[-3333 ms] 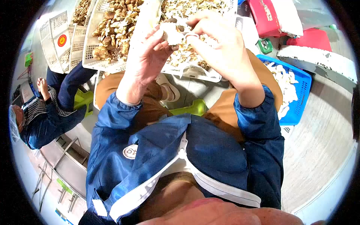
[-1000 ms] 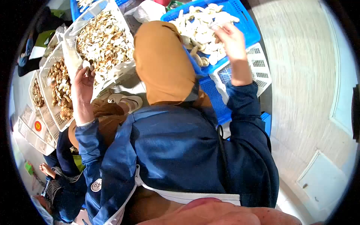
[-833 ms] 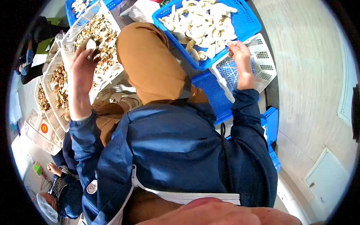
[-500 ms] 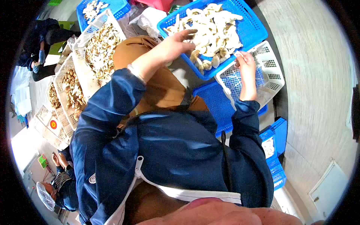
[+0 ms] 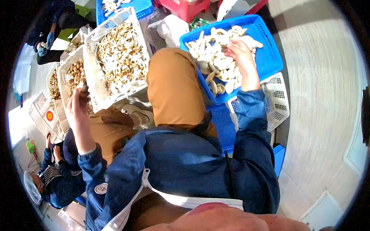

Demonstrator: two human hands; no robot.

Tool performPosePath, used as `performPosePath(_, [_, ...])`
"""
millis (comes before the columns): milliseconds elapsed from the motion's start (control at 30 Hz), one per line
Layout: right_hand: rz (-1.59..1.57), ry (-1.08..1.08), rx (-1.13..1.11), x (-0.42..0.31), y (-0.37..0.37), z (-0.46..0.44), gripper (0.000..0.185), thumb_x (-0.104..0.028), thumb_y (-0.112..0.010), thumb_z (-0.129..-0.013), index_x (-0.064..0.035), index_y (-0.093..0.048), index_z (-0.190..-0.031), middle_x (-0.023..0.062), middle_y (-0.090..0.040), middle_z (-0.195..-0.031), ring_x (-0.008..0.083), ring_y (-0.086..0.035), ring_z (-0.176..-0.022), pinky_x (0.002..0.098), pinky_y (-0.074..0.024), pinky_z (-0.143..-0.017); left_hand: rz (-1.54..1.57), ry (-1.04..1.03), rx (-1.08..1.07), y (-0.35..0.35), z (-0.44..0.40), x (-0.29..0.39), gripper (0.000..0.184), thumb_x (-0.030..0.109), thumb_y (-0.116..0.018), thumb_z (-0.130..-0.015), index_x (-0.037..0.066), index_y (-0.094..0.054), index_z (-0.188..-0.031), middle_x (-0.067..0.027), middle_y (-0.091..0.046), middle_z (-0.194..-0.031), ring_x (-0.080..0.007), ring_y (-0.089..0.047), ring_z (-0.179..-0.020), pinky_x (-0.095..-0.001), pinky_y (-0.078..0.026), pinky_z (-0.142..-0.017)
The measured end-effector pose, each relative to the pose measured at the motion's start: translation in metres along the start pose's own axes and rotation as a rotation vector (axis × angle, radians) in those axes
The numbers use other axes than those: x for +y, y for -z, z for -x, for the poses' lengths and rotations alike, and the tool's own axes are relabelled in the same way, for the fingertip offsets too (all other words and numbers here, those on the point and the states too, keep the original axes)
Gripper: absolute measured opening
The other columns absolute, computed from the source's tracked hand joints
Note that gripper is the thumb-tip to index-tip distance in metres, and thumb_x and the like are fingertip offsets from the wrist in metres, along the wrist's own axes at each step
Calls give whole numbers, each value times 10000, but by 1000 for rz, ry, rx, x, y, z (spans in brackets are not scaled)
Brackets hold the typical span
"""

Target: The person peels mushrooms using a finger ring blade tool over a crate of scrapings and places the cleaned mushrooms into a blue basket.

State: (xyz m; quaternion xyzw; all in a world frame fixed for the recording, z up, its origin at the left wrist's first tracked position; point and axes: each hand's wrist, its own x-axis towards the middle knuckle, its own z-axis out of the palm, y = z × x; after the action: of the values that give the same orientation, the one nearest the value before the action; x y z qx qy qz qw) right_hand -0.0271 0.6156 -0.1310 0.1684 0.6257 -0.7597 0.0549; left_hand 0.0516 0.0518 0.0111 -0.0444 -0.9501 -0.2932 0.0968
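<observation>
My left hand (image 5: 78,113) reaches over a white crate (image 5: 88,73) of brown mushrooms (image 5: 76,72). Its thumb and fingers look apart, though the fingertips are in shade. My right hand (image 5: 244,57) is above the blue basket (image 5: 271,57), over a heap of pale, peeled-looking mushrooms (image 5: 221,63). The fingers of that hand are curled together around something small and whitish that I cannot make out. A few browner mushrooms (image 5: 211,82) lie at the near edge of the basket.
A large white crate (image 5: 90,42) of mushroom trimmings (image 5: 119,54) stands left of my knee. Under the blue basket is a white crate (image 5: 279,96). A red crate (image 5: 185,9) and a white bag (image 5: 172,30) are ahead. Co-workers sit at left, one in a hair cover (image 5: 31,186).
My left hand has gone from the blue basket leftward to the crate of brown mushrooms. My right hand has moved from the basket's near corner to above the pale mushrooms. The view has shifted.
</observation>
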Motion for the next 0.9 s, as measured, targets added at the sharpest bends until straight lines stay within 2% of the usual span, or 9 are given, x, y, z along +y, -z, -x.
performPosePath(167, [730, 61, -90, 67, -21, -213, 231, -194, -733, -853, -25, -713, -1009, 107, -728, -887, 198, -695, -811, 345, -553, -734, 733, 904, 297, 6, 67, -68, 333, 251, -591, -1000, 24, -636, -1240, -90, -696, -1043, -165, -640, -902, -294, -501, -762])
performPosePath(300, [1271, 133, -53, 79, -40, -303, 276, -317, -758, -749, -112, -776, -933, 154, -730, -999, 362, -687, -944, 429, -544, -864, 621, 1016, 236, -24, 45, -34, 345, 227, -548, -1013, 22, -619, -1282, -69, -683, -1104, -144, -622, -911, -278, -476, -779])
performPosePath(400, [1866, 137, -217, 153, -18, -403, 329, -326, -625, -839, -70, -765, -990, 197, -698, -1082, 372, -664, -1033, 451, -520, -929, 605, 992, 124, -37, 33, -52, 346, 183, -536, -1016, 16, -591, -1313, -59, -663, -1114, -136, -621, -915, -269, -482, -780])
performPosePath(533, [1896, 82, -266, 171, -14, -430, 337, -307, -590, -850, -41, -761, -966, 207, -693, -1078, 387, -663, -1026, 470, -516, -916, 585, 1048, 100, -42, 4, -58, 341, 168, -538, -1017, 1, -586, -1311, -63, -667, -1088, -130, -618, -897, -265, -489, -784])
performPosePath(667, [1307, 251, 71, 136, -26, -400, 273, -313, -612, -887, -102, -774, -946, 84, -726, -746, 222, -706, -740, 363, -534, -677, 604, 1075, 151, -42, 0, -86, 367, 215, -487, -1041, 6, -583, -1328, -74, -676, -1139, -136, -619, -932, -287, -489, -805])
performPosePath(733, [1079, 145, 87, 111, -29, -389, 304, -360, -687, -828, -94, -773, -948, 141, -747, -920, 289, -718, -818, 398, -546, -766, 698, 1063, 98, -37, -17, -92, 415, 284, -421, -1066, 12, -578, -1337, -92, -671, -1193, -167, -627, -979, -298, -492, -842])
performPosePath(767, [850, 123, 16, 94, -30, -381, 301, -304, -738, -831, -40, -757, -974, 94, -746, -830, 181, -695, -744, 320, -536, -699, 727, 1005, 27, -37, -16, -116, 505, 350, -371, -1074, -19, -515, -1387, -148, -622, -1296, -237, -621, -1101, -334, -498, -933])
performPosePath(833, [615, 91, -43, 13, -99, -305, 212, -177, -705, -907, 19, -721, -985, 20, -676, -756, 79, -586, -673, 227, -450, -606, 1390, 989, 119, -44, -42, -120, 711, 468, -331, -1062, -108, -300, -1478, -272, -425, -1471, -333, -458, -1355, -417, -389, -1131])
performPosePath(900, [519, 116, -200, -50, -165, -222, 215, -168, -663, -946, 8, -697, -1065, 34, -686, -902, 89, -597, -817, 223, -453, -745, 1472, 998, 181, -54, -78, -109, 760, 511, -372, -1042, -99, -280, -1487, -285, -366, -1510, -351, -422, -1382, -390, -335, -1181])
